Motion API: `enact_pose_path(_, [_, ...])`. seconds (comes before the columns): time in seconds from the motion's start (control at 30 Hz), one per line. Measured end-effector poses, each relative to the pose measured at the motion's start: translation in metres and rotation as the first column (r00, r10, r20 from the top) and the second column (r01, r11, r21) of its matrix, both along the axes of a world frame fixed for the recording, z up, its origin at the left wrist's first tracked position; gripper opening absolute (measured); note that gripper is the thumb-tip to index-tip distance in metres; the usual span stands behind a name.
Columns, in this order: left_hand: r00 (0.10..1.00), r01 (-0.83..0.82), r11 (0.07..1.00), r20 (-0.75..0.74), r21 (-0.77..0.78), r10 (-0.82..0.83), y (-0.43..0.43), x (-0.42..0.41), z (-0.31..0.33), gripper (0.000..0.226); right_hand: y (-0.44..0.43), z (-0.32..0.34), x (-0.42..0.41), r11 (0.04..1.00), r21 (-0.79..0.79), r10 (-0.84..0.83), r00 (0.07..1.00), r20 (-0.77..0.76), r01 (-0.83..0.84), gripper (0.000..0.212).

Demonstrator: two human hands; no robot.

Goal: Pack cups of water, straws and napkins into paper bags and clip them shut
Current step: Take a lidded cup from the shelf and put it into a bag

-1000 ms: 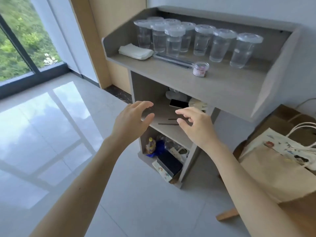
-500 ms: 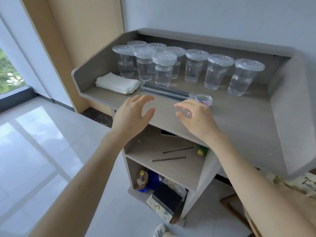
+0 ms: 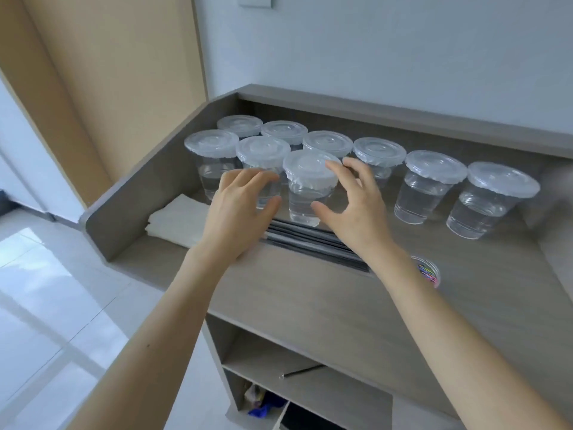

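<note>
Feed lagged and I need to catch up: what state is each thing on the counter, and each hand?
Cups of water: nine, upright, lidded, part filled.
Front cup: upright on counter, between the hands.
Napkins: stacked flat.
Straws: lying bundled.
Clip tub: open.
Left hand: open, empty.
Right hand: open, empty.

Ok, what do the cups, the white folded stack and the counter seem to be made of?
Cups: clear glossy plastic; the water shows through. Lids: frosted plastic, crinkled rims. White stack: matte, soft folded edges, probably paper napkins, possibly cloth. Counter: matte grey wood-grain laminate, likely, judging by faint streaks.
</note>
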State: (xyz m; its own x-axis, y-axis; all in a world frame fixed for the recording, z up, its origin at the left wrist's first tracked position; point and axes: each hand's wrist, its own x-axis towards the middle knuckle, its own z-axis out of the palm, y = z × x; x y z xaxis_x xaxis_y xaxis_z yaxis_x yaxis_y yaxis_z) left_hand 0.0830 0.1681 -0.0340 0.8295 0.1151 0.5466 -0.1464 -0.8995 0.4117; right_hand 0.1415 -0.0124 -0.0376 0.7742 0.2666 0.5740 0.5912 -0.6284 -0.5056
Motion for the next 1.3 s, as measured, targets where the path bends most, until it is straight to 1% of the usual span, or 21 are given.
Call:
enact_pose_path(0.13, [0.996,0.084,0.996,-0.015,0.018,-0.084,0.019,0.025,0.004,0.033,0.023,0.002,0.022,0.995,-0.087,-0.056,0.997,-0.062,0.050,0.068])
enact_pose_path(0.23, [0.990,0.140,0.990,-0.017,0.017,-0.140,0.033,0.035,0.003,0.032,0.037,-0.001,0.035,0.994,-0.090,-0.072,0.992,-0.104,0.063,0.068])
enact_pose_path(0.3, [0.985,0.170,0.985,-0.014,0.014,-0.170,0.042,0.040,0.000,0.032,0.044,-0.005,0.041,0.995,-0.026,-0.098,0.991,-0.089,0.097,0.062])
enact_pose_path(0.37, [0.981,0.191,0.982,-0.030,0.002,-0.191,0.050,0.042,-0.004,0.033,0.051,-0.009,0.044,0.985,0.067,-0.158,0.986,-0.050,0.161,0.054])
enact_pose_path(0.43, [0.976,0.214,0.977,-0.044,-0.012,-0.215,0.056,0.044,-0.009,0.033,0.055,-0.014,0.044,0.970,0.126,-0.210,0.978,-0.003,0.209,0.050])
enact_pose_path(0.53, [0.962,0.264,0.964,-0.059,-0.030,-0.266,0.063,0.045,-0.014,0.034,0.057,-0.017,0.037,0.952,0.178,-0.262,0.964,0.046,0.250,0.047])
enact_pose_path(0.63, [0.941,0.322,0.946,-0.091,-0.042,-0.325,0.064,0.044,-0.017,0.039,0.054,-0.012,0.023,0.937,0.203,-0.298,0.954,0.038,0.285,0.046])
enact_pose_path(0.73, [0.921,0.373,0.927,-0.106,-0.045,-0.376,0.063,0.035,-0.018,0.046,0.050,-0.002,0.001,0.926,0.236,-0.318,0.946,0.061,0.296,0.045])
enact_pose_path(0.87, [0.912,0.397,0.917,-0.105,-0.026,-0.398,0.055,0.019,-0.013,0.045,0.042,0.013,-0.032,0.914,0.276,-0.334,0.938,0.091,0.299,0.045])
enact_pose_path(0.97, [0.913,0.401,0.916,-0.075,-0.011,-0.401,0.040,0.000,-0.005,0.042,0.026,0.021,-0.064,0.902,0.316,-0.354,0.923,0.148,0.295,0.044])
enact_pose_path(1.07, [0.909,0.414,0.910,-0.042,0.004,-0.414,0.012,-0.031,-0.001,0.036,-0.001,0.026,-0.104,0.899,0.331,-0.351,0.923,0.159,0.285,0.045])
enact_pose_path(1.2, [0.894,0.448,0.894,-0.019,0.000,-0.448,-0.043,-0.089,-0.012,0.027,-0.054,0.021,-0.173,0.884,0.337,-0.388,0.911,0.139,0.325,0.046])
enact_pose_path(1.3, [0.858,0.510,0.860,-0.063,-0.021,-0.510,-0.098,-0.138,-0.027,0.028,-0.100,0.010,-0.235,0.875,0.303,-0.424,0.900,0.100,0.378,0.047])
